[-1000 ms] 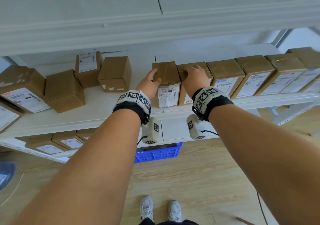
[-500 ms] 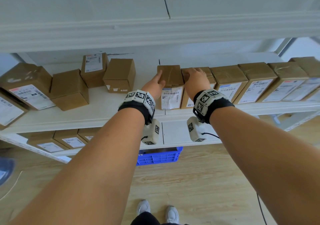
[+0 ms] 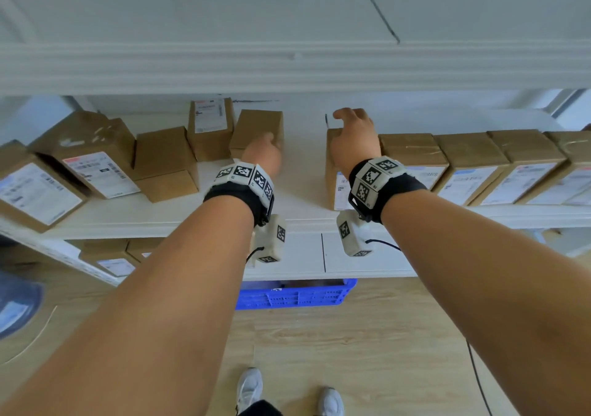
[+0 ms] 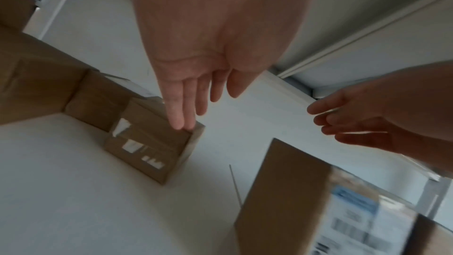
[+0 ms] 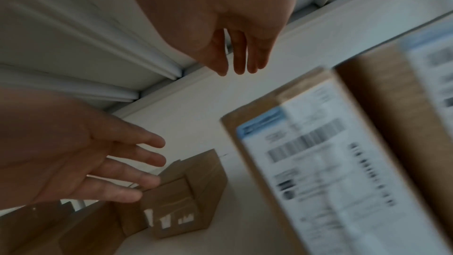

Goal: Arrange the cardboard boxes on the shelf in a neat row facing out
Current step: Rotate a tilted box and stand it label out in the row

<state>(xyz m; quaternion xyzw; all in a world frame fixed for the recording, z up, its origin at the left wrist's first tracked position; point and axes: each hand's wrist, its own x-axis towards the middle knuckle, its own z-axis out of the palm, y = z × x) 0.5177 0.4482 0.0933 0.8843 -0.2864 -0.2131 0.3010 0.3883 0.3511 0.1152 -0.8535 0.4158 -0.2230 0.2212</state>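
Note:
A row of labelled cardboard boxes (image 3: 473, 166) lines the right of the white shelf (image 3: 303, 172), its left end box (image 3: 332, 172) facing out. My right hand (image 3: 351, 128) hovers open over that end box, holding nothing; its straight fingers (image 5: 239, 61) show in the right wrist view beside the labelled box (image 5: 318, 162). My left hand (image 3: 265, 150) reaches open to a small loose box (image 3: 259, 124) further back. Its fingertips (image 4: 181, 123) are at the top edge of this box (image 4: 152, 143); I cannot tell whether they touch.
Several loose boxes sit askew on the left: a plain one (image 3: 163, 160), one with a label on top (image 3: 209, 121), and two large labelled ones (image 3: 92, 156) (image 3: 35, 192). The upper shelf (image 3: 287, 67) hangs low overhead. A blue crate (image 3: 297, 294) stands below.
Both hands have let go of the row's left end box. The left hand has moved left and back to the small loose box; the right hand has lifted off and opened.

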